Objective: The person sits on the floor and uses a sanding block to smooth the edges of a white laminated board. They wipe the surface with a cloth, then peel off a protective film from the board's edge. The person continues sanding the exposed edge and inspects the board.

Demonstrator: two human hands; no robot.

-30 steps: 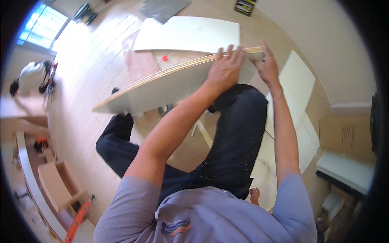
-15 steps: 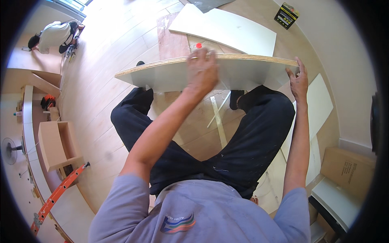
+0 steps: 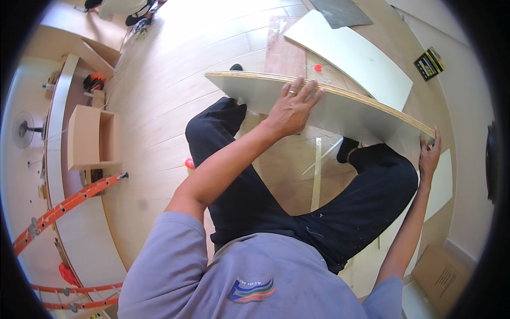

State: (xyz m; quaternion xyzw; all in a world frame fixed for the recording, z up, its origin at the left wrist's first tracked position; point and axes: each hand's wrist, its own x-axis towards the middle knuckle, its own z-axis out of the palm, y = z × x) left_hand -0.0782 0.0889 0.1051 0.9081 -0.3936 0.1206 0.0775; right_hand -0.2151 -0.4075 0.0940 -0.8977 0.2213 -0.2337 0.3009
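Note:
A white-faced plywood board [image 3: 345, 114] stands on edge across my knees, its bare layered edge facing up. My left hand [image 3: 291, 110] lies against it left of the middle, fingers outstretched and slightly spread over the top edge. At the board's right end, my right hand [image 3: 429, 157] grips the corner, with thumb and fingers on either side. The board's lower edge is partly hidden by my legs.
White panels [image 3: 350, 56] lie on the floor beyond the board, and thin strips [image 3: 317, 175] between my feet. An orange ladder [image 3: 69, 212], a wooden box [image 3: 93, 138] and a person [image 3: 119, 6] are at left. A cardboard carton [image 3: 443, 276] sits at lower right.
The view has turned, so the scene sits further right and the board slants down to the right. My left hand, blurred before, now rests sharp on the edge; my right keeps its grip.

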